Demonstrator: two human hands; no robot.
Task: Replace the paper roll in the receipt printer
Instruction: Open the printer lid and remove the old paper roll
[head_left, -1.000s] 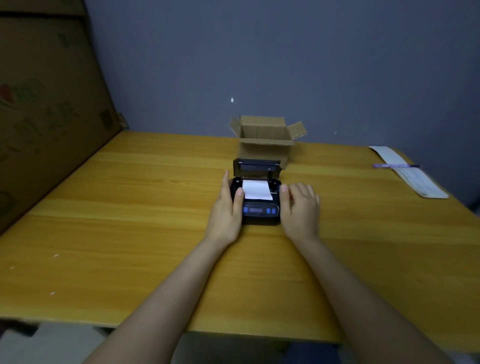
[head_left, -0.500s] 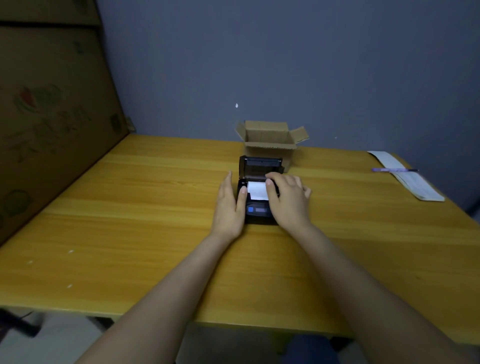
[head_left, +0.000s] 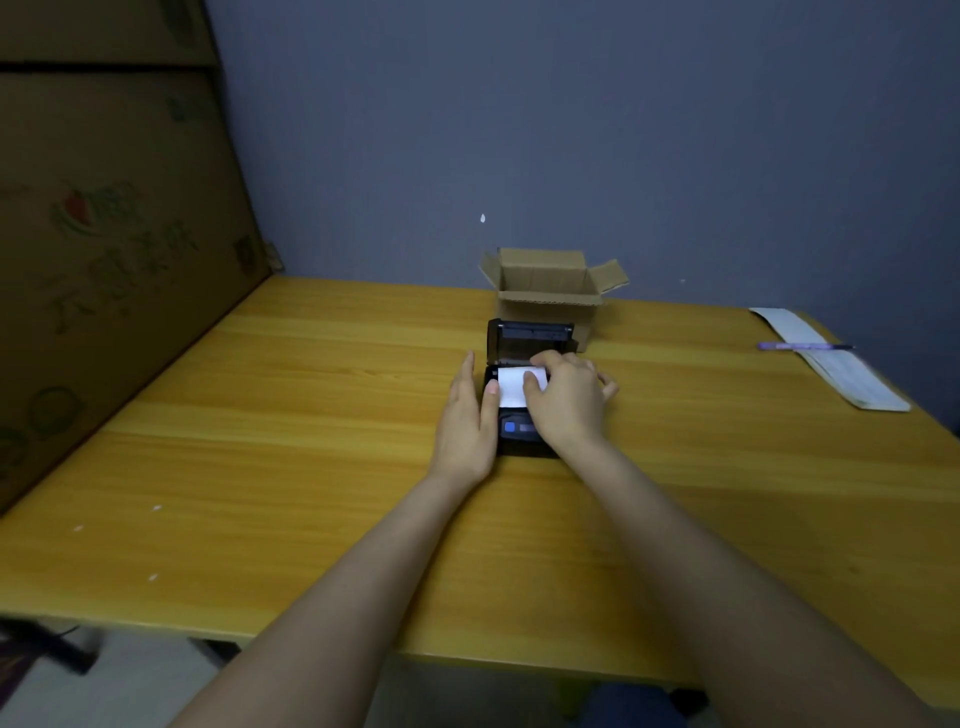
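A small black receipt printer (head_left: 524, 415) sits near the middle of a yellow wooden worktop (head_left: 260, 467), its lid (head_left: 530, 338) standing open at the back. White paper (head_left: 511, 387) lies in the open compartment, its loose end spread toward me. My left hand (head_left: 467, 421) lies flat against the printer's left side, fingers straight and thumb resting on the casing, gripping nothing. My right hand (head_left: 569, 400) rests over the printer's right half, fingertips curled down on the paper; I cannot tell whether that grip pinches it. Just behind the printer stands an open cardboard box (head_left: 548, 293). Far right, a pen (head_left: 802, 346) lies across a long paper slip (head_left: 831, 364).
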